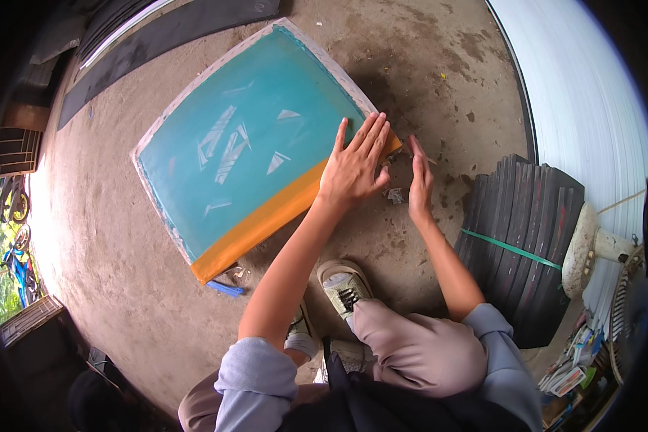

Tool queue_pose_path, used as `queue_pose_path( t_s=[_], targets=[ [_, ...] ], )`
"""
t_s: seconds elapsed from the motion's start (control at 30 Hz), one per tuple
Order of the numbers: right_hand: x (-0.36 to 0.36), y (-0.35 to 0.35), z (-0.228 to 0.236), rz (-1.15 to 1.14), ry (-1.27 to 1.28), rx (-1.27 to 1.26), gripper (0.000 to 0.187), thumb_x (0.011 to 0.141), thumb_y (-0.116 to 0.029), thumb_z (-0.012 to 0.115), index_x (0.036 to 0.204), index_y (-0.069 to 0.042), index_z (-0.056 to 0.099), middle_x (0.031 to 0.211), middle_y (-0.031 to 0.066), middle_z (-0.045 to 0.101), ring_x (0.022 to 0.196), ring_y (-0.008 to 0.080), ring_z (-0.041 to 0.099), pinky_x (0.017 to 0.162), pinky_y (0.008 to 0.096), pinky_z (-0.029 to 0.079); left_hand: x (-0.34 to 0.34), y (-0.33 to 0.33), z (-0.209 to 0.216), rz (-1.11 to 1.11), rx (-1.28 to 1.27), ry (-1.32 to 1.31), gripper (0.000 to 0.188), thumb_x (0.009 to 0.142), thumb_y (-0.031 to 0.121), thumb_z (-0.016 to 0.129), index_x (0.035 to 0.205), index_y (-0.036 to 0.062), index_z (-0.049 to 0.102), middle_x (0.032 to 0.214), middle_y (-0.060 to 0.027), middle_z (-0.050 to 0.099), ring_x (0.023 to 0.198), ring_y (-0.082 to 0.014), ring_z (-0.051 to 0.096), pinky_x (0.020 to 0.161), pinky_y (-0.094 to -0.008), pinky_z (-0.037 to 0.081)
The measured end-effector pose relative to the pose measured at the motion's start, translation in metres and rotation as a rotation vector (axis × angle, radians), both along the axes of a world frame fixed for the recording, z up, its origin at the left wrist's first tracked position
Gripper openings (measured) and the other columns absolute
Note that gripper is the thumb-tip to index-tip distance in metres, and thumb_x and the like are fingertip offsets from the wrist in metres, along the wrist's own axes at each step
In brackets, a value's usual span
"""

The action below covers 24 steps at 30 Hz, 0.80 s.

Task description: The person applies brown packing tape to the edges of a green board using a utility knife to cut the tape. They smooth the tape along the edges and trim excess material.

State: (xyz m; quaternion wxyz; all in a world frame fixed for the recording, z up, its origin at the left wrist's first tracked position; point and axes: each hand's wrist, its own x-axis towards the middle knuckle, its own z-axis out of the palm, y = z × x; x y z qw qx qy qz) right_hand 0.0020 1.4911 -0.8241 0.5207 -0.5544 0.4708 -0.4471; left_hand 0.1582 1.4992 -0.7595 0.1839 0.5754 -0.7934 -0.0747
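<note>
Teal panel [259, 147] under left hand [355, 169], stretching off left and forward of it; right hand [420, 191] just past the panel's right corner.
Left hand spread flat, palm down, thumb out, blocking part of the orange strip [266, 225]; pressing or hovering, can't tell. Right hand straight-fingered, side-on; contact unclear. Crumpled scrap [394, 195] on floor between hands. Strapped black slab stack [515, 230] right of right hand, bodyward. Blue scrap [225, 289] left of left hand, bodyward; shoe [345, 288] below.
</note>
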Motion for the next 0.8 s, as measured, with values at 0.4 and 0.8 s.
queue_pose_path(
  t_s=[0.4,0.8],
  targets=[
    [0.03,-0.019,0.014,-0.063,-0.236,0.075,0.041,0.093,-0.029,0.051,0.124,-0.002,0.05,0.122,0.0084,0.054,0.111,0.017,0.049,0.097,0.0298,0.035,-0.003,0.0,-0.005,0.016,-0.022,-0.024,0.077,0.075,0.036,0.049,0.14,0.0025,0.025,0.147,-0.0092,0.022,0.137,-0.0192,0.018,0.111,-0.0481,0.01],
    [0.029,-0.015,0.019,-0.039,-0.117,-0.033,0.042,0.094,-0.031,0.047,0.125,-0.002,0.051,0.126,0.0081,0.052,0.114,0.017,0.048,0.099,0.0305,0.034,-0.004,-0.001,-0.009,0.03,-0.064,-0.036,0.077,0.075,0.039,0.052,0.139,0.0039,0.027,0.147,-0.0077,0.024,0.137,-0.0191,0.019,0.111,-0.0483,0.012]
  ],
)
